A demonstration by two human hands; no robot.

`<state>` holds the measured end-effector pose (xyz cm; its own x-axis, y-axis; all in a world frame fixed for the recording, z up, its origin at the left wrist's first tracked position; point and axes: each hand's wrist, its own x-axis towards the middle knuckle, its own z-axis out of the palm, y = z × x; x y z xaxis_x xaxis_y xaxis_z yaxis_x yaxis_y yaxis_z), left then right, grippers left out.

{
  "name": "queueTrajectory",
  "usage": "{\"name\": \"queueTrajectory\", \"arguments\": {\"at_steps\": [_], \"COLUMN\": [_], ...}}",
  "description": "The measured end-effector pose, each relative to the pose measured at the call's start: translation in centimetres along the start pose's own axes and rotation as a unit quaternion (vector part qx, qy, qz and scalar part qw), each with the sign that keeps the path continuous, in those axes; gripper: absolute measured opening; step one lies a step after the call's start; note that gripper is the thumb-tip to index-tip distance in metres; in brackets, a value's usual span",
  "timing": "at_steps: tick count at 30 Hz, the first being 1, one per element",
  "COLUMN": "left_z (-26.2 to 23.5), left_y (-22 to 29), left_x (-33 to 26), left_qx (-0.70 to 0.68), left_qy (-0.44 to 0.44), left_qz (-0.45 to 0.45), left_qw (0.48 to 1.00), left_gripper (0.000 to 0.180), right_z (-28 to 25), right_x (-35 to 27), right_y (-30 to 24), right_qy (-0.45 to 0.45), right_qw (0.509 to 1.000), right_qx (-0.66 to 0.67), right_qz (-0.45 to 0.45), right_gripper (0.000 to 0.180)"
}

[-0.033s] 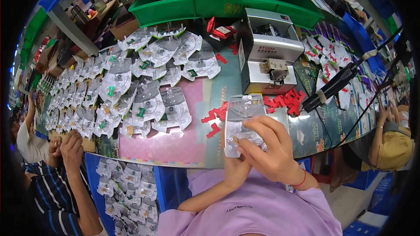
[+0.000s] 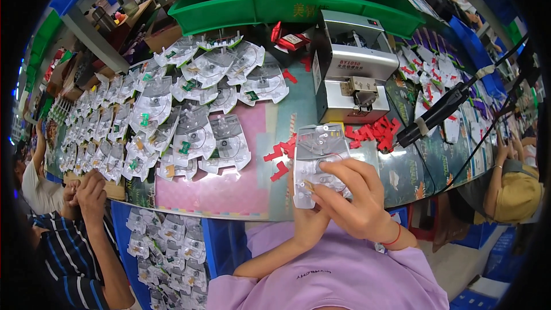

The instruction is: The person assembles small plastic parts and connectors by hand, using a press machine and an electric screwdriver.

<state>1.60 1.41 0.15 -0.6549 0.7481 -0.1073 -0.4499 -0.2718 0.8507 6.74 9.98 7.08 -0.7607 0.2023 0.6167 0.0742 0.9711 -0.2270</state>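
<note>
A white and grey plastic housing (image 2: 320, 144) is held upright over the table's near edge, in front of the silver machine. My left hand (image 2: 310, 225) grips its lower end from below, most of the fingers hidden behind it. Across its lower half reaches my right hand (image 2: 359, 198), fingers bent and their tips pressed on the housing's face. Beside the thumb tip a small brass-coloured piece (image 2: 309, 186) shows; whether the fingers pinch it I cannot tell. Red plastic clips (image 2: 373, 132) lie just beyond my hands.
Many similar housings (image 2: 227, 143) with green boards cover the table's left, and more fill a blue bin (image 2: 166, 247) below. Behind the silver machine (image 2: 356, 69) stands a green crate (image 2: 287, 8). A black rod (image 2: 436, 115) slants in at right. A co-worker's hands (image 2: 89, 192) are at left.
The housing has shifted very slightly to the left in my hands. The co-worker's hands at the left have moved a little.
</note>
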Motion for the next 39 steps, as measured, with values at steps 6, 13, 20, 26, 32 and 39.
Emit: {"name": "queueTrajectory", "arguments": {"at_steps": [6, 13, 20, 26, 32, 39], "left_z": [-1.5, -0.5, -0.1, -0.7, -1.6, -3.4], "left_y": [-1.3, 1.5, 2.2, 1.3, 3.3, 3.6], "left_x": [-0.9, -0.7, -0.7, -0.6, 0.8, 1.7], "left_qx": [-0.045, -0.129, -0.105, -0.075, -0.148, -0.172], "left_qy": [-0.019, 0.005, -0.001, 0.035, 0.068, 0.059], "left_qz": [0.011, -0.119, -0.136, -0.100, -0.157, -0.084], "left_qw": [0.999, 0.984, 0.985, 0.992, 0.974, 0.980], "left_gripper": [0.032, 0.016, 0.017, 0.029, 0.041, 0.047], "right_z": [-0.8, 0.8, 1.1, 1.2, 0.2, -0.5], "right_x": [-2.7, -3.9, -4.7, -4.6, -4.1, -3.9], "right_y": [0.1, 1.0, 1.7, 1.7, 3.1, 8.2], "right_qy": [0.012, 0.032, 0.016, -0.030, 0.022, -0.055], "right_qw": [0.999, 0.969, 0.961, 0.952, 0.965, 0.977], "right_qx": [0.025, 0.219, 0.260, 0.293, 0.258, 0.031], "right_qz": [-0.026, -0.111, -0.095, -0.088, -0.039, 0.204], "right_gripper": [0.029, 0.023, 0.020, 0.017, 0.012, 0.019]}}
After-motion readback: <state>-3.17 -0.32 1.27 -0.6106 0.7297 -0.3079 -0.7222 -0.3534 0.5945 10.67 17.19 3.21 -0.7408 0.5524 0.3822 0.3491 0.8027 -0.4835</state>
